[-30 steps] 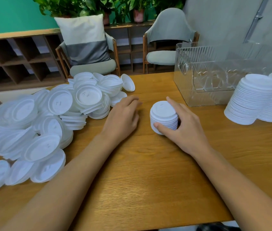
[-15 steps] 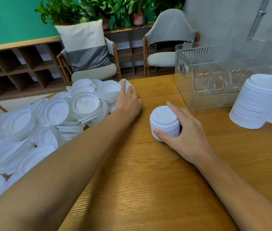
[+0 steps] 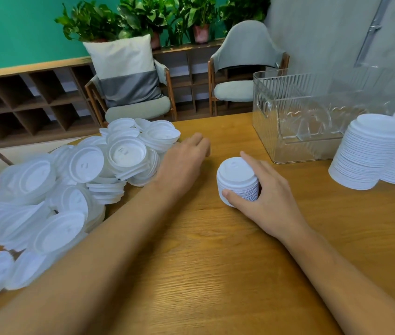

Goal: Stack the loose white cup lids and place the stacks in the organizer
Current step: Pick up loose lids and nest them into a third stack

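Observation:
A big pile of loose white cup lids [image 3: 75, 180] covers the table's left side. My left hand [image 3: 184, 160] sits at the pile's right edge with its fingers curled down over the spot where a loose lid lay; that lid is hidden under the hand. My right hand [image 3: 264, 197] grips a short stack of lids [image 3: 237, 180] standing on the table, thumb at the front and fingers at the back. The clear plastic organizer [image 3: 264, 105] stands at the back right with no lids visible in it.
Two tall lid stacks [image 3: 373, 153] stand at the right, in front of the organizer. The wooden table [image 3: 215, 262] has bare surface between and in front of my arms. Chairs, a cubby shelf and plants stand beyond the far edge.
My left hand reached from the table's middle to the pile's right edge and then curled its fingers over a lid there. My right hand kept its hold on the short stack.

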A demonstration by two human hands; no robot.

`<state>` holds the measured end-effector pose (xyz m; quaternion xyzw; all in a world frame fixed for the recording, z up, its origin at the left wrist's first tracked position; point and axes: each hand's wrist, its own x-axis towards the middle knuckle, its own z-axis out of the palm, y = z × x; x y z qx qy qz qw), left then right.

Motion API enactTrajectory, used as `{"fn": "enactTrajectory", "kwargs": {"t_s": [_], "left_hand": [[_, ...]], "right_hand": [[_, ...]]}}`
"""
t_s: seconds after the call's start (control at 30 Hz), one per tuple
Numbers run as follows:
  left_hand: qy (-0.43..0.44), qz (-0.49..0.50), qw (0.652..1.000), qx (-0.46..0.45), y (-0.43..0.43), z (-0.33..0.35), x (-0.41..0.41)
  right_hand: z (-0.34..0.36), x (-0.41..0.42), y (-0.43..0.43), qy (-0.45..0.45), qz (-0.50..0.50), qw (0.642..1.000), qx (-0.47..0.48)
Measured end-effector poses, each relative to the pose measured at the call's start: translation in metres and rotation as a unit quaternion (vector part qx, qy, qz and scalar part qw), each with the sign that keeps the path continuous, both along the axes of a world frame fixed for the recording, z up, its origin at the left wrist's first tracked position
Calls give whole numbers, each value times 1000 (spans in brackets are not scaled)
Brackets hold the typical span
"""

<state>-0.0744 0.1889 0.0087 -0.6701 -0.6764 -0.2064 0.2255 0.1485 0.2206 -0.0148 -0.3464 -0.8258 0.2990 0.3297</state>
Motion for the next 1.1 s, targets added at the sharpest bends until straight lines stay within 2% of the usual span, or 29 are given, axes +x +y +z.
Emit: {"fn": "enactTrajectory", "kwargs": {"t_s": [0.1,0.17,0.23,0.3,0.4,0.43,0.47,0.5,0.53,0.63,0.73,0.8,0.87,1.0,1.03,1.1], "left_hand": [[-205,-22,977,63,-33,2,1],[-331,-13,939,92,-51,4,6],[-452,-2,886,104,-64,2,13],[-590,-10,801,104,-71,-1,19],[-758,-74,639,107,-71,3,22],[-782,-91,607,109,-70,4,22],[-792,-101,593,105,-69,4,23],[-789,-102,598,97,-69,3,25],[-775,-96,618,86,-67,1,27],[-719,-63,689,74,-64,-6,30],[-628,-32,775,65,-64,-13,35],[-581,-25,812,48,-65,-17,40],[-568,-47,821,15,-66,-17,40],[-587,-202,779,-89,-73,-9,31],[-587,-216,774,-93,-74,-8,31],[-577,-203,788,-71,-74,-6,31]], "right_hand": [[1,0,-3,8,6,1000,2],[2,-1,-4,17,9,1000,1],[2,-1,-5,21,14,1000,2],[1,-1,-5,18,22,1000,4],[0,-2,-3,23,39,999,3],[0,-2,-4,23,44,999,4],[1,-3,-4,23,50,998,7],[1,-4,-5,22,58,998,12],[1,-5,-6,21,67,997,17],[1,-7,-8,20,94,995,27],[0,-8,-9,14,110,993,40],[-1,-8,-9,20,115,992,43],[-2,-8,-9,29,119,992,44],[-2,-7,-10,33,126,990,46],[-2,-7,-9,34,127,990,42],[-1,-6,-9,33,127,991,29]]}}
